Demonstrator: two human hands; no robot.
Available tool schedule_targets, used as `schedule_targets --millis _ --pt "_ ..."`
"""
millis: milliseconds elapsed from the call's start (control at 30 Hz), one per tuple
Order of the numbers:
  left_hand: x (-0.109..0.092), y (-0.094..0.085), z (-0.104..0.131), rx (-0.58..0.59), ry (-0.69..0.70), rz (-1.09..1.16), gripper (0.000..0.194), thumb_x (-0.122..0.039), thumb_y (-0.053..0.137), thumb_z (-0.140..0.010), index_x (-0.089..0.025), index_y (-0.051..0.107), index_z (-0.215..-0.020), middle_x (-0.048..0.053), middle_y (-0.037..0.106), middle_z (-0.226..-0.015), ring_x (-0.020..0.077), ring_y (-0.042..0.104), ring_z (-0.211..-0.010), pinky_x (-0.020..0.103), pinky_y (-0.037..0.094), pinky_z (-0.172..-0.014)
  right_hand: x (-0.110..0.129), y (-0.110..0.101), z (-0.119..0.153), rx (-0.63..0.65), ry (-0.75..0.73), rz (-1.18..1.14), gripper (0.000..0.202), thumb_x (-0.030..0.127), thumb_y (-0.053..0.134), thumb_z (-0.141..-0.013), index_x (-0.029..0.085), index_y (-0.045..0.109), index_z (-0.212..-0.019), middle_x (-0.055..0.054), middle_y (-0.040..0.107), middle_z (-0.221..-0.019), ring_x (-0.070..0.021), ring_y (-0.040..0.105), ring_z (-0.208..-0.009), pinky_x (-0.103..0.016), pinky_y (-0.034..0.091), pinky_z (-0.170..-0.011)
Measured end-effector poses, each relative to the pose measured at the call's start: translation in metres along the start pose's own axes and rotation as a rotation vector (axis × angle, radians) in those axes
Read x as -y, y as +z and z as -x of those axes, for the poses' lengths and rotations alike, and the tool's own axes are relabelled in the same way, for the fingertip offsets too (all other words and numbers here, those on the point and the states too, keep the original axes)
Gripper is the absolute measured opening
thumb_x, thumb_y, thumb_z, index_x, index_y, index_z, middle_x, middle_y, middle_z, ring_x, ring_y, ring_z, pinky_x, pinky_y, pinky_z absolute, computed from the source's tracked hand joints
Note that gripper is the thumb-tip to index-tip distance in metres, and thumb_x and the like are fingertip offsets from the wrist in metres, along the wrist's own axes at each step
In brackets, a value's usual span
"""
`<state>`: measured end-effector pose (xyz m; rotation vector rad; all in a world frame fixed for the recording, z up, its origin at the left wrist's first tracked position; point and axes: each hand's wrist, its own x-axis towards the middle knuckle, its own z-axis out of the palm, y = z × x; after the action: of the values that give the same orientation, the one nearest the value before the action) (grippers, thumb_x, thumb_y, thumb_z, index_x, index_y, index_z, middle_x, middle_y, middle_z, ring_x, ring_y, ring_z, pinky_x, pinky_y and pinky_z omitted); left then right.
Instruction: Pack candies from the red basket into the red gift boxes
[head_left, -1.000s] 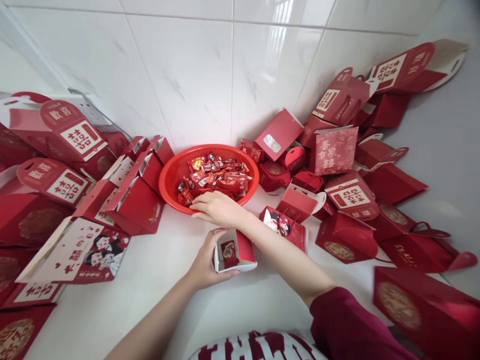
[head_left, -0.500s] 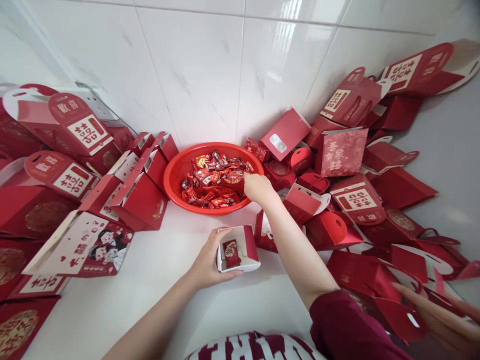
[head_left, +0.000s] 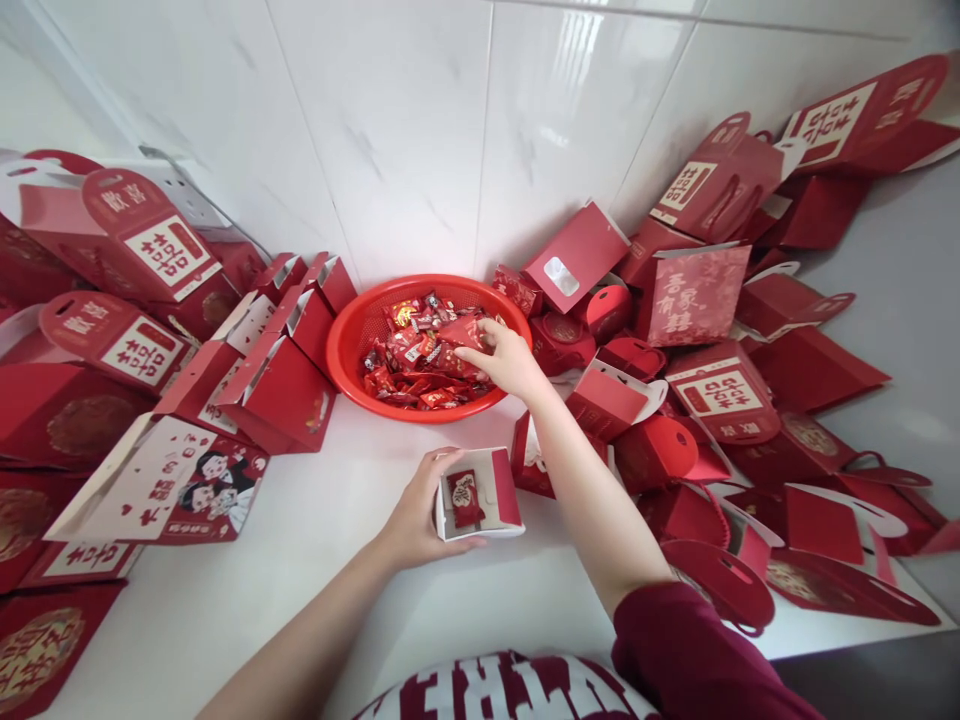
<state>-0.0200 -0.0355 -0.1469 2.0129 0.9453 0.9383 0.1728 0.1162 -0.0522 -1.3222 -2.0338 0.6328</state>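
Between the two banks of red boxes, on the white surface (head_left: 337,610), sits the open box (head_left: 511,490), just on the person's side of the red basket (head_left: 339,350). Left hand (head_left: 420,512) has it: fingers curled round its left end, thumb along the near edge, the rest at the far edge. Firm hold, by the look of it. Mouth faces up; can't tell if the base touches the surface.

Inside: one red printed packet (head_left: 465,499), lying flat. Only one I can make out.

Right hand (head_left: 514,360) is over the basket's right side, thumb and fingers part spread around red wrappers in the wrapped sweets (head_left: 409,350). Contact looks likely; can't tell if anything is gripped.

Progress, my read: early on this box. One packet in, second pick under way but not secured, top not closed. Basket holds a good heap, so plenty of stock.

Left boxes (head_left: 279,392) stand packed close; right boxes (head_left: 720,392) are piled looser, several tipped, some flaps open. Can't see into most, so no count of filled versus unfilled. A cartoon-print box (head_left: 214,490) sits at the near side of the left bank, contents not visible.
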Motion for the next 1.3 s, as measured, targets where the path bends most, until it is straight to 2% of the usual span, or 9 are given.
schedule_targets --millis 133,300,467,667,767,867,1000,1133,1300 --pt "0.001 0.002 0.001 -0.014 0.035 -0.024 0.105 -0.04 0.087 -0.064 -0.03 0.025 -0.149 0.015 0.038 -0.141 0.0371 0.041 -0.133 0.054 0.039 -0.11 0.03 -0.017 0.041 0.051 -0.127 -0.307 0.029 0.041 0.05 -0.099 0.018 0.059 -0.114 -0.002 0.068 -0.093 -0.0184 0.065 -0.086 -0.031 0.053 -0.077" --pt "0.005 0.003 -0.001 -0.034 -0.042 0.039 0.106 -0.041 0.085 -0.066 -0.027 0.022 -0.15 0.016 0.037 -0.145 0.0385 0.041 -0.135 0.056 0.038 -0.11 0.059 -0.028 0.085 0.338 -0.234 -0.146 0.015 0.027 0.057 -0.097 0.018 0.066 -0.105 -0.003 0.072 -0.098 -0.0189 0.066 -0.089 -0.03 0.05 -0.082" --pt "0.004 0.0 0.0 -0.03 -0.09 -0.03 0.106 -0.04 0.085 -0.067 -0.029 0.021 -0.15 0.014 0.034 -0.149 0.0379 0.04 -0.137 0.055 0.039 -0.111 0.066 -0.053 0.134 0.141 -0.092 0.215 0.025 0.027 0.054 -0.099 0.019 0.063 -0.121 -0.01 0.069 -0.116 -0.0264 0.064 -0.106 -0.041 0.049 -0.093" --pt "0.002 -0.002 0.0 0.006 -0.099 -0.052 0.101 -0.041 0.084 -0.07 -0.029 0.023 -0.15 0.015 0.033 -0.148 0.039 0.039 -0.137 0.057 0.037 -0.112 0.012 -0.091 0.239 -0.038 0.249 0.524 0.047 0.041 0.066 -0.083 0.027 0.056 -0.127 -0.011 0.06 -0.134 -0.0356 0.056 -0.123 -0.054 0.048 -0.098" --pt "0.003 -0.001 0.001 -0.001 -0.084 -0.05 0.101 -0.04 0.083 -0.07 -0.028 0.023 -0.15 0.016 0.034 -0.148 0.0403 0.039 -0.137 0.057 0.038 -0.111 -0.027 -0.092 0.279 0.018 0.537 0.599 0.037 0.035 0.06 -0.082 0.027 0.061 -0.118 -0.011 0.07 -0.114 -0.0377 0.068 -0.102 -0.054 0.055 -0.078" --pt "0.003 0.0 0.002 -0.002 -0.086 -0.068 0.1 -0.039 0.083 -0.07 -0.027 0.023 -0.15 0.017 0.033 -0.148 0.0412 0.037 -0.138 0.058 0.037 -0.112 -0.041 -0.095 0.299 0.109 0.589 0.495 0.033 0.029 0.051 -0.086 0.029 0.062 -0.117 -0.007 0.075 -0.095 -0.0328 0.073 -0.084 -0.047 0.057 -0.07" --pt "0.0 -0.001 0.0 0.018 -0.094 -0.035 0.099 -0.04 0.083 -0.071 -0.029 0.023 -0.149 0.016 0.032 -0.148 0.0389 0.039 -0.137 0.057 0.038 -0.111 -0.011 -0.121 0.293 -0.013 0.274 0.367 0.033 0.034 0.054 -0.089 0.041 0.061 -0.121 -0.002 0.073 -0.113 -0.0276 0.072 -0.095 -0.04 0.059 -0.077" --pt "-0.003 -0.002 -0.001 0.018 -0.096 -0.05 0.098 -0.04 0.083 -0.07 -0.03 0.025 -0.148 0.015 0.034 -0.147 0.038 0.04 -0.137 0.056 0.038 -0.112 0.024 -0.153 0.239 -0.294 0.077 0.507 0.034 0.035 0.053 -0.093 0.049 0.057 -0.125 0.0 0.072 -0.113 -0.0274 0.07 -0.097 -0.041 0.058 -0.078" --pt "-0.003 -0.002 0.0 0.016 -0.079 -0.023 0.099 -0.039 0.084 -0.068 -0.028 0.026 -0.148 0.015 0.035 -0.147 0.0386 0.04 -0.136 0.054 0.038 -0.111 0.012 -0.157 0.142 -0.58 0.042 0.733 0.036 0.021 0.054 -0.091 0.023 0.063 -0.126 -0.014 0.063 -0.126 -0.0346 0.057 -0.12 -0.05 0.047 -0.098"
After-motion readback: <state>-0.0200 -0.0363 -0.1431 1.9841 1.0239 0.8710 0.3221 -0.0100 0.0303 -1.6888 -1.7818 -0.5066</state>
